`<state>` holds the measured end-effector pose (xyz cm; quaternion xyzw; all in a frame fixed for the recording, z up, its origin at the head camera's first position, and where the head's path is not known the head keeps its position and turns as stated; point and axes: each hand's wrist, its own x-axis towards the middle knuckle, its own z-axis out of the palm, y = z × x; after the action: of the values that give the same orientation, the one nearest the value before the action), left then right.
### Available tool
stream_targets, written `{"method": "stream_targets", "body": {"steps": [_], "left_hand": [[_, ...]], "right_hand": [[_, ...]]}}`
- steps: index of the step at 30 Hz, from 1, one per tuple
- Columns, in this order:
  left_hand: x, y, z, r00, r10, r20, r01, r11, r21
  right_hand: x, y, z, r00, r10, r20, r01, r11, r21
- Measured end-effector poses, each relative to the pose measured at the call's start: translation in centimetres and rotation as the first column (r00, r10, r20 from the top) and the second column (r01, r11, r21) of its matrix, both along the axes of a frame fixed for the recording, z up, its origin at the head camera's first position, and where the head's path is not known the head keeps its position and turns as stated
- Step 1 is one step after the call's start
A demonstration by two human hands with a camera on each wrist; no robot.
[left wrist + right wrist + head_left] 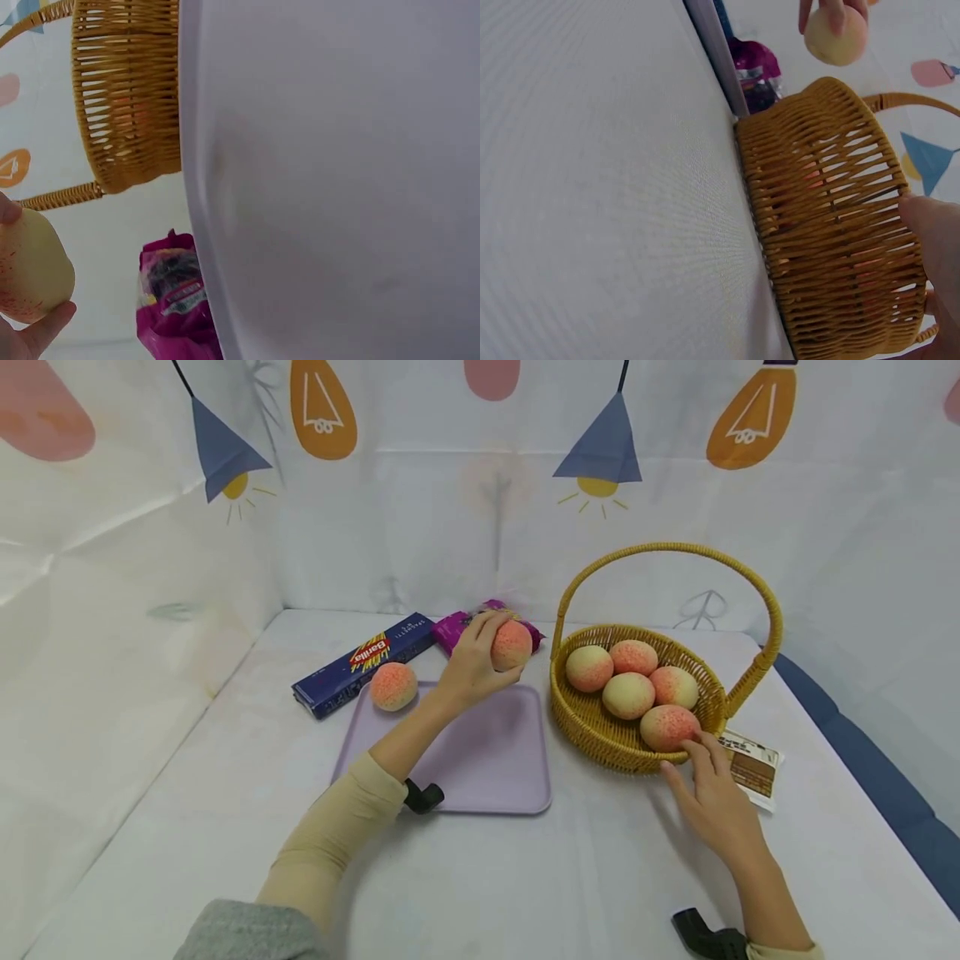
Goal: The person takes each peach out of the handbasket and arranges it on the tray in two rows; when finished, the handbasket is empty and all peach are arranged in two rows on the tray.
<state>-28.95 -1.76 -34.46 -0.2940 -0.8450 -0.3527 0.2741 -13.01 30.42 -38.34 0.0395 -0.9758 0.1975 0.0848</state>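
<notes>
My left hand (474, 667) grips a peach (512, 646), pale yellow flushed with pink-red, above the back right part of a lilac tray (480, 768). Another peach (393, 686) sits at the tray's back left corner. To the right stands a wicker basket (607, 750) with a tall arched handle, holding several peaches (628, 696). At its front right rim is my right hand (716, 797); its fingertips touch the nearest peach (669, 728). The right wrist view shows the right thumb (930, 225) against the outer rim; the other fingers are mostly hidden there.
Behind the tray lie a blue Barilla spaghetti box (367, 662) and a purple packet (453, 628). A brown-and-white packet (752, 768) lies at the basket's right, partly covered by the right hand. White patterned cloth (450, 527) hangs behind the table.
</notes>
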Motion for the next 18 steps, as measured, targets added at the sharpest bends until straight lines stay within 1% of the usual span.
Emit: {"method": "stream_targets", "body": {"steps": [4, 10, 13, 16, 18], "left_hand": [[0.2, -0.8, -0.5, 0.999, 0.037, 0.038, -0.036, 0.999, -0.025], [0.3, -2.0, -0.9, 0.997, 0.073, 0.024, -0.071, 0.995, -0.065], [0.3, -2.6, -0.9, 0.996, 0.085, 0.032, -0.082, 0.993, -0.090], [0.4, -3.3, -1.0, 0.994, 0.085, 0.072, -0.076, 0.990, -0.117], [0.4, -3.7, -1.1, 0.991, 0.085, 0.101, -0.069, 0.986, -0.151]], "right_hand": [[0.1, -0.1, -0.2, 1.000, 0.000, 0.001, 0.000, 1.000, 0.003], [0.1, -0.1, -0.1, 1.000, -0.002, -0.011, 0.002, 1.000, 0.010], [0.1, -0.1, -0.1, 1.000, -0.002, -0.006, 0.003, 1.000, 0.008], [0.1, -0.1, 0.0, 1.000, -0.002, -0.005, 0.002, 1.000, 0.007], [0.0, -0.1, 0.0, 1.000, -0.001, -0.009, 0.001, 1.000, 0.009]]}}
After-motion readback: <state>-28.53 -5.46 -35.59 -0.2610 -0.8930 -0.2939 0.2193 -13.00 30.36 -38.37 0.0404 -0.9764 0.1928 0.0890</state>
